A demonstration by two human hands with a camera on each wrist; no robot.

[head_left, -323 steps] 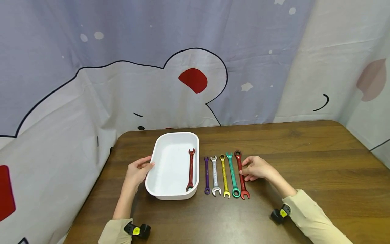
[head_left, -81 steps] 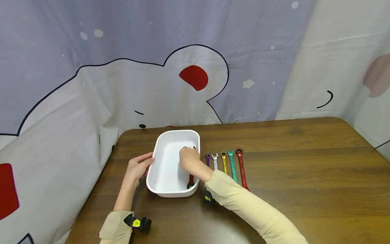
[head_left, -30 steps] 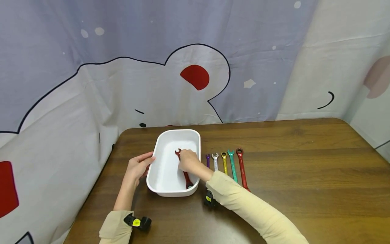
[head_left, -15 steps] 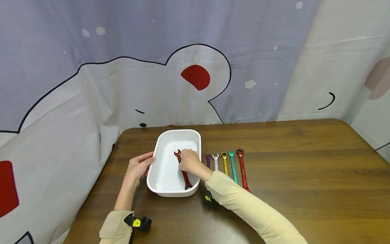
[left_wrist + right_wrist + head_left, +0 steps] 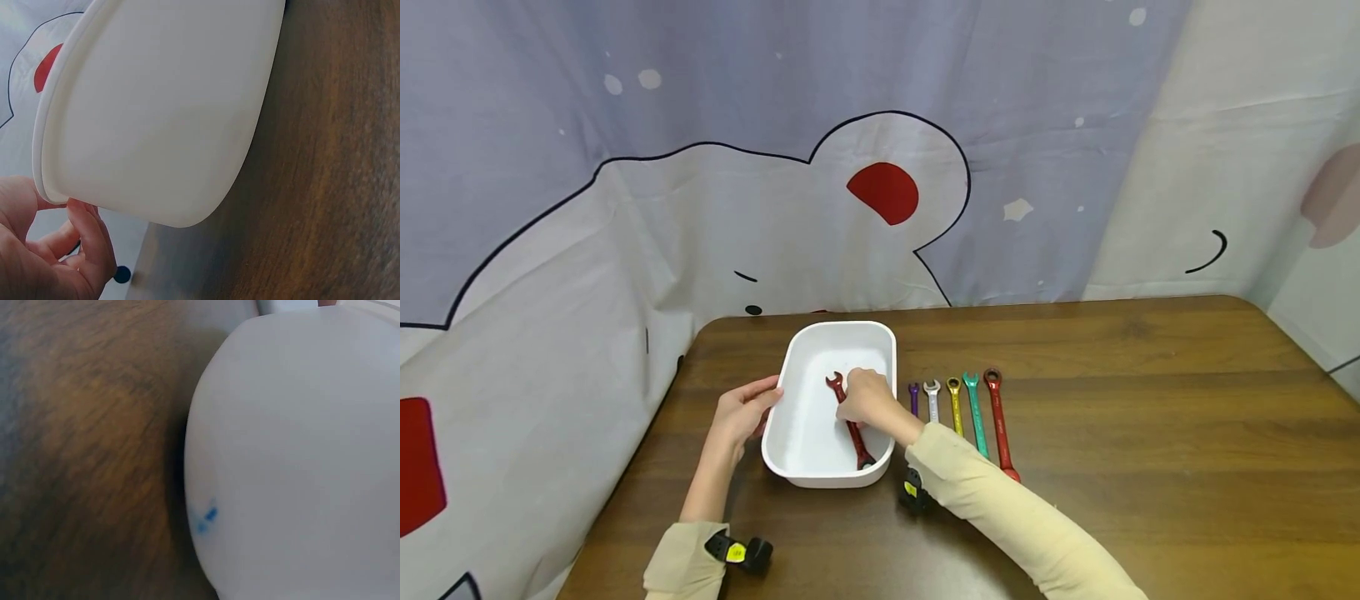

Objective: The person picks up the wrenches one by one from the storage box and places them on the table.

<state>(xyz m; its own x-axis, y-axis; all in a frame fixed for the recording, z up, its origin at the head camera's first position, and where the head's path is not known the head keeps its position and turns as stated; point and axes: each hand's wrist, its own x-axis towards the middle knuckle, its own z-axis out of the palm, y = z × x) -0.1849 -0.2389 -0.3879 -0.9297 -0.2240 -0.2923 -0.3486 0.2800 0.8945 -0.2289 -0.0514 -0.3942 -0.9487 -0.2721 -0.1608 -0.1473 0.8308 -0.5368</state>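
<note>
A dark red wrench (image 5: 857,442) lies slanted in the white plastic tray (image 5: 782,400), its open end (image 5: 835,381) toward the upper left. My right hand (image 5: 870,402) reaches over the tray's right wall and pinches the wrench near its middle; the fingertips are partly hidden. With thumb and fingers my left hand (image 5: 741,414) grips the tray's left rim. In the left wrist view, the fingers (image 5: 94,240) bend under that rim. The right wrist view shows the tray's outer wall (image 5: 300,456) with a small blue mark, and no hand.
Right of the tray stands a row of wrenches: purple (image 5: 913,397), silver (image 5: 932,400), yellow (image 5: 955,404), green (image 5: 976,412) and red (image 5: 999,421). My right sleeve (image 5: 1000,500) covers their near ends. A printed curtain (image 5: 1037,125) hangs behind the wooden table (image 5: 1150,400).
My right hand has gone from the red wrench in the row into the tray. The tray's wrench has turned from along the right wall to a slant, open end leftward. My left hand stays.
</note>
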